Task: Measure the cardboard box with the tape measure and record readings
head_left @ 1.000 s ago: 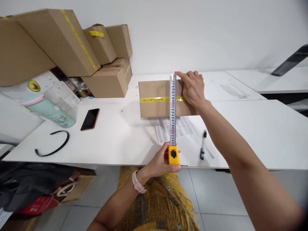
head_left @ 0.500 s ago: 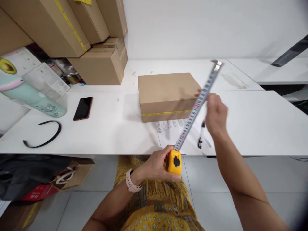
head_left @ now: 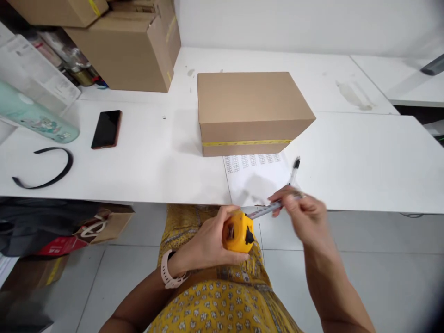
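My left hand [head_left: 208,238] is wrapped round the yellow case of a tape measure [head_left: 238,232], just in front of the table edge. A short length of silver blade [head_left: 265,210] runs out of the case to the right. My right hand [head_left: 301,208] pinches that blade near its end. Beyond the hands, a closed cardboard box [head_left: 253,99] with a yellow strip stands on the table. A printed sheet [head_left: 253,180] lies partly under it. Close behind my right hand is a pen [head_left: 294,169], its lower part hidden by the fingers.
On the white table [head_left: 180,180] to the left lie a phone [head_left: 107,129] and a black curved band [head_left: 67,166]. A mint-green bottle [head_left: 41,118] stands beside them. Stacked cardboard boxes [head_left: 128,55] fill the back left. Below the table sits a paper bag [head_left: 116,224].
The blade has become much shorter, drawn back into the case. My right hand has come down and in toward my left hand, now gripping the blade. The view has tilted downward.
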Available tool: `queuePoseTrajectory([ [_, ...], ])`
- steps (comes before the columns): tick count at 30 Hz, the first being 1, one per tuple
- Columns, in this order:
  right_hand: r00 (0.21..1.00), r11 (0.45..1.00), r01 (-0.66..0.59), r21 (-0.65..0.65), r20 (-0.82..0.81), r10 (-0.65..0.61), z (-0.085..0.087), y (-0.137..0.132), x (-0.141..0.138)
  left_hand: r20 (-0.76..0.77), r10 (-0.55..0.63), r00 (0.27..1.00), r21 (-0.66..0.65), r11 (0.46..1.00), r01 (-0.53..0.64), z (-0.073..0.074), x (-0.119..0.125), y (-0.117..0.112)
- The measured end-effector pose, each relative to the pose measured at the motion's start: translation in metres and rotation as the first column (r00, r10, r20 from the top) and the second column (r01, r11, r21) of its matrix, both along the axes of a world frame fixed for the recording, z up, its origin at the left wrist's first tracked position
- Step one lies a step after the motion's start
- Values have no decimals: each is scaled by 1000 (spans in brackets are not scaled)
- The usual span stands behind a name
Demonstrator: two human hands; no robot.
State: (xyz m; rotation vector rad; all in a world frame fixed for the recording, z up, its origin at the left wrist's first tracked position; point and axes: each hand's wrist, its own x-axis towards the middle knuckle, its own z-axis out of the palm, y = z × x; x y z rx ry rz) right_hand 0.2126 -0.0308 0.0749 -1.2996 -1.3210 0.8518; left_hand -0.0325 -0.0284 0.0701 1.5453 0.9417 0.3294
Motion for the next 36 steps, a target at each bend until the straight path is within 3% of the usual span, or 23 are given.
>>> queuePoseTrajectory([
  [4,979,990,-139,-36,149,143,-14,-14,-24,71,120,990,121,984,-128,2,-5,4],
  [6,973,995,-60,-74,216,75,-15,-10,-19,59,157,986,218,962,-167,2,-12,9],
  [7,964,996,45,-83,265,-21,-16,-5,-11,48,184,982,280,941,-190,0,-16,13],
  [9,863,940,336,-57,418,-283,-20,10,12,6,256,967,436,869,-233,-3,-24,23],
  [11,671,837,547,-17,606,-426,-28,31,39,-59,350,935,608,755,-244,-9,-30,36],
  [13,547,785,619,-44,741,-390,-38,52,62,-136,445,885,742,637,-207,-15,-34,51],
  [15,505,783,613,-102,814,-289,-46,70,77,-213,497,841,810,571,-132,-22,-34,66],
  [18,530,803,565,-190,829,-177,-49,82,84,-306,510,804,831,555,-36,-29,-35,81],
  [21,606,819,540,-195,765,-217,-41,75,85,-337,512,790,833,554,-4,-31,-37,88],
  [24,802,849,504,-162,453,-390,-25,50,84,-256,521,814,877,480,-32,-31,-34,83],
  [27,929,920,369,-135,47,-366,-11,23,76,-67,399,914,914,392,-105,-35,-15,69],
  [29,959,956,275,-104,-43,-280,-8,13,66,-31,207,978,908,415,-60,-42,6,58],
  [31,974,972,216,-92,-43,-221,-10,12,51,-109,54,993,884,462,72,-51,30,50],
  [36,965,967,244,-73,-85,-250,-28,41,9,-384,0,923,773,546,322,-66,64,51],
])
